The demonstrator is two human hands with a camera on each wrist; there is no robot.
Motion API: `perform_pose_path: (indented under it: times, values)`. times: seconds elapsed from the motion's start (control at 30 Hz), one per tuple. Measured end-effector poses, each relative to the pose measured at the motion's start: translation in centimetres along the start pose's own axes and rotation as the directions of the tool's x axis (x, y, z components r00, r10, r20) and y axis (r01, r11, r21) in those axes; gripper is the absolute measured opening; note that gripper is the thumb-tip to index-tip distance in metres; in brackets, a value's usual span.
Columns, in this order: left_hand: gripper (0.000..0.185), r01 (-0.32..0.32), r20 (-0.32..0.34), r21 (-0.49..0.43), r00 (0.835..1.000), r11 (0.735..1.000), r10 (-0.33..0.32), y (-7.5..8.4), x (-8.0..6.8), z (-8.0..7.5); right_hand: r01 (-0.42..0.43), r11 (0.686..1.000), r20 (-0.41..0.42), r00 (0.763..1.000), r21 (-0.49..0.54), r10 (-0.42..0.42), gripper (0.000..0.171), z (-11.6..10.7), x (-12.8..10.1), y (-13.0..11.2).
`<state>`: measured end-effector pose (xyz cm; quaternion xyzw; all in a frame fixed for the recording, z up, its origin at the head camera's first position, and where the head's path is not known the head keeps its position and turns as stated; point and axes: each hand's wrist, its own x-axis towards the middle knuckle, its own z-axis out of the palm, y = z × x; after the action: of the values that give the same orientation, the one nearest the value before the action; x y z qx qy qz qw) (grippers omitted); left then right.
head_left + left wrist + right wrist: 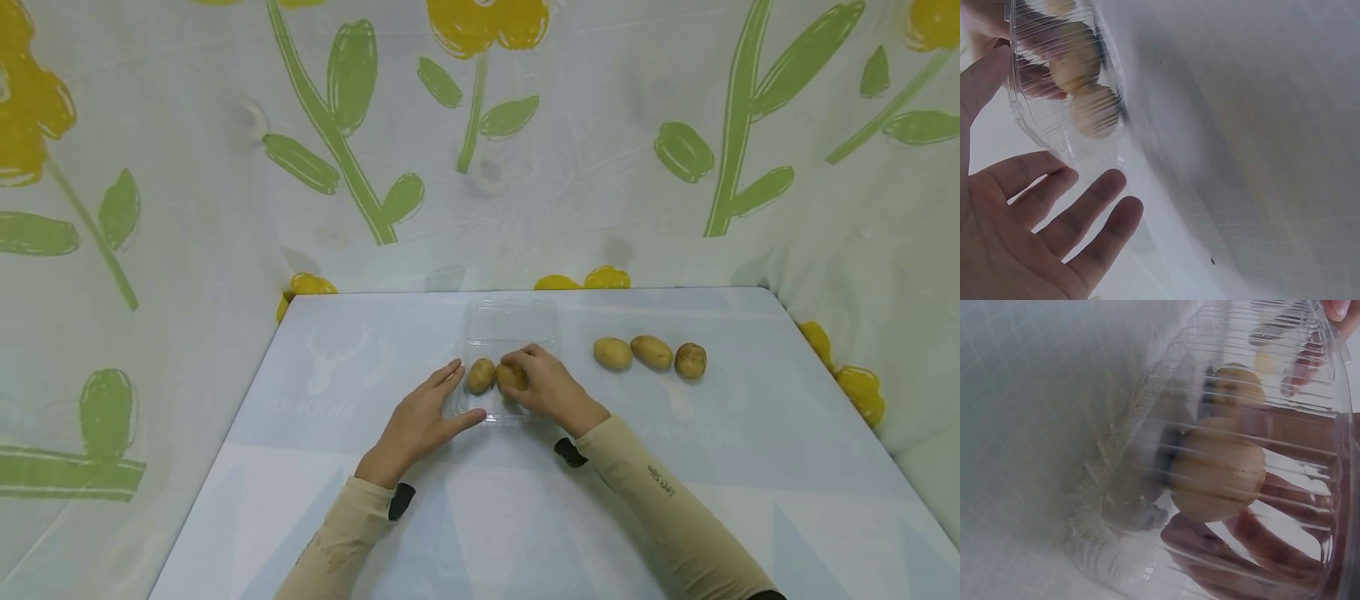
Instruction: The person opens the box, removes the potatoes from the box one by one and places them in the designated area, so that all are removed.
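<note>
A clear plastic clamshell box [491, 411] stands on the table, its lid [512, 320] folded back toward the far edge. Inside it, on the left, lies one potato [481, 377]. Beside that, my right hand [553, 392] reaches in over the rim and grips a second potato [512, 377], fingers and thumb around it. Through the ribbed wall in the right wrist view, this gripped potato [1218, 470] shows between the fingertips. My left hand [418, 427] is at the box's left front corner, fingers spread and fairly straight; in the left wrist view, its fingertips [1127, 212] are beside the box wall.
To the right of the box, three potatoes lie in a row: a left one [612, 353], a middle one [652, 352] and a darker right one [691, 361]. The white table [510, 517] ends at a flower-printed curtain [570, 192] behind and at both sides.
</note>
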<state>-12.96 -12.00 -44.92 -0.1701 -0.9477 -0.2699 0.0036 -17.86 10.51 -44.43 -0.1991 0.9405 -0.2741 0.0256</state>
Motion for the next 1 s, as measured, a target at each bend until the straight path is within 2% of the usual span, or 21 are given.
perform_pose_path:
  times: [0.23,0.57,1.0]
  values:
    - [0.087,0.000,-0.002,0.002,1.000,1.000,0.000,-0.04,0.05,0.00,-0.002,1.000,0.024,1.000,0.004,0.002,0.040,0.15,0.07,-0.09]
    - [0.087,-0.006,-0.011,0.000,1.000,1.000,0.006,-0.02,0.03,-0.01,0.055,0.998,-0.005,0.998,0.002,-0.055,0.043,0.41,-0.07,-0.23]
    - [0.086,-0.007,-0.008,0.001,1.000,1.000,0.007,-0.06,-0.06,-0.12,0.139,0.990,-0.094,0.986,-0.016,-0.140,0.041,0.38,-0.38,-0.10]
